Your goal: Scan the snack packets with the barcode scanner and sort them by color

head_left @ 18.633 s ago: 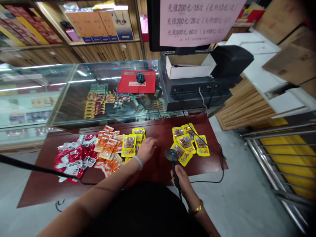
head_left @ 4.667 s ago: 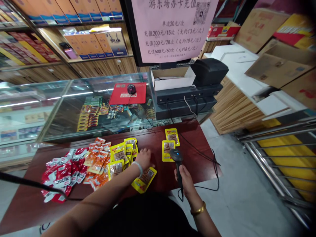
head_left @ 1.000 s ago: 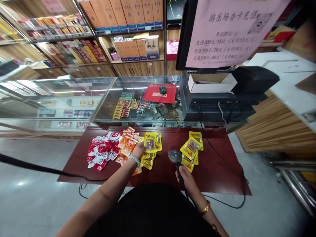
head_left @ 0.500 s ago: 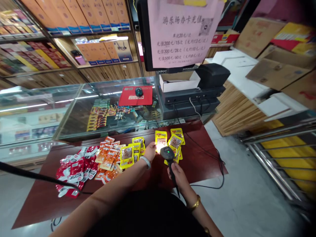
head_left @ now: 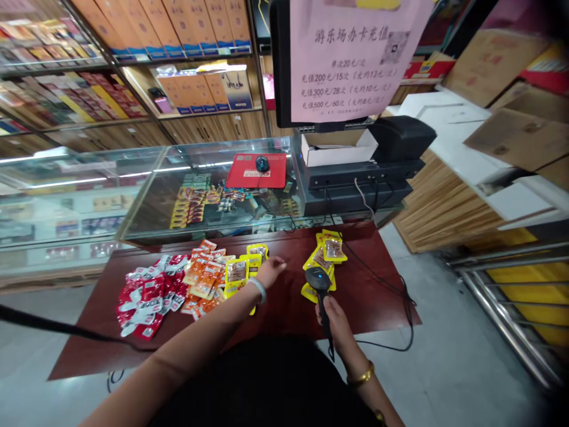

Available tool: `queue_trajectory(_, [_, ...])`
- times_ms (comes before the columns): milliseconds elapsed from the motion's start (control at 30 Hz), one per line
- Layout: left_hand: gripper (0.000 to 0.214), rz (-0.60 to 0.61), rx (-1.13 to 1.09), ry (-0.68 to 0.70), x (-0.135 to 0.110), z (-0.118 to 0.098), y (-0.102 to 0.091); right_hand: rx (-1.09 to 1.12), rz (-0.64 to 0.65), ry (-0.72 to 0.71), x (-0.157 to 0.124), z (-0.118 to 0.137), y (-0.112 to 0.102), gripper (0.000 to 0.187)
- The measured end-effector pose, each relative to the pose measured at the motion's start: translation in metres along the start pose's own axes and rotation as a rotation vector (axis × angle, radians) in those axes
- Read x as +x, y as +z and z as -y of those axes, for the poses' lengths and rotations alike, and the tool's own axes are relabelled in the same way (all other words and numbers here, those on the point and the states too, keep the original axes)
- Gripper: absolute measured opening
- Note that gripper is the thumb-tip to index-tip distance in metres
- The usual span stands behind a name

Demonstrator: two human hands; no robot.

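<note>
Fingers [head_left: 328, 304] of the right hand [head_left: 339, 323]: wrapped round the handle of the scanner [head_left: 318, 278], thumb along its near side.
Scanner: black, blue light on its head; the head stands just beyond the right fingers, the handle within them and its lower end pointing down toward the person.
Yellow packets, right pile [head_left: 334, 249]: overlapping one another, just beyond the scanner, which covers part of the lowest ones from view; whether it touches them cannot be told.
Fingers of the left hand [head_left: 269, 274]: partly open, loosely bent, with nothing visible in their hold; they reach into the gap between the two yellow groups.
Yellow packets, left group [head_left: 236, 271]: just left of the left fingers, several overlapping, some partly hidden by the hand and forearm.
Orange packets [head_left: 205, 277]: heaped right beside the left yellow group.
Red-and-white packets [head_left: 149, 301]: a wider heap, farthest left.
Table [head_left: 281, 320]: dark reddish brown, glossy, carrying all the packets.
Bangles: pale one [head_left: 258, 290] on the left wrist, gold one [head_left: 363, 376] on the right.
Cable [head_left: 411, 333]: black, looping past the table's right end.
Glass case [head_left: 142, 210]: behind the table, topped by a red mouse pad [head_left: 243, 176] with a dark mouse [head_left: 262, 164] on it.
Pink sheet [head_left: 349, 74]: printed with prices, on a black screen [head_left: 281, 68] above an open white box [head_left: 340, 155].
</note>
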State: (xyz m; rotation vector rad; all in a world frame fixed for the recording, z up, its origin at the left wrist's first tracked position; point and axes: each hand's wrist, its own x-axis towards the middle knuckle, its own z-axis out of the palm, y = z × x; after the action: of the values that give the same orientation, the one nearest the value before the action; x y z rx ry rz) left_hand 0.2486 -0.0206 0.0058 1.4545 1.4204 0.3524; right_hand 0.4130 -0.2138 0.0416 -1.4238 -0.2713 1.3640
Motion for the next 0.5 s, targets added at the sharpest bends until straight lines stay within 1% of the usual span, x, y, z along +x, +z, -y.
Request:
queue_trajectory(33, [0.028,-0.077,0.144,0.000,-0.006,0.010,-0.018,-0.008,0.009,0.009,0.000,0.001,0.003,0.050])
queue_trajectory(67, [0.031,-0.185,0.287,-0.034,-0.012,0.020,-0.036,-0.019,0.020,0.016,-0.001,0.002,0.006,0.050])
queue_trajectory(100, [0.036,-0.268,0.403,-0.084,-0.019,0.030,-0.053,-0.031,0.031,0.020,-0.001,0.003,0.010,0.051])
queue_trajectory(167, [0.049,-0.390,0.546,-0.213,-0.033,0.045,-0.082,-0.056,0.060,0.021,-0.001,0.004,0.017,0.051])
queue_trajectory(200, [0.057,-0.417,0.581,-0.278,-0.039,0.052,-0.093,-0.065,0.077,0.021,-0.001,0.004,0.020,0.051])
queue_trajectory(267, [0.072,-0.407,0.605,-0.381,-0.049,0.062,-0.109,-0.073,0.107,0.029,-0.001,0.002,0.025,0.050])
queue_trajectory(367, [0.084,-0.315,0.597,-0.431,-0.057,0.071,-0.118,-0.088,0.129,0.043,0.000,-0.002,0.030,0.050])
queue_trajectory(433, [0.085,-0.283,0.565,-0.432,-0.058,0.075,-0.119,-0.111,0.145,0.043,0.000,-0.003,0.033,0.050])
queue_trajectory(500, [0.077,-0.263,0.473,-0.407,-0.056,0.078,-0.119,-0.131,0.156,0.040,0.000,-0.003,0.035,0.050])
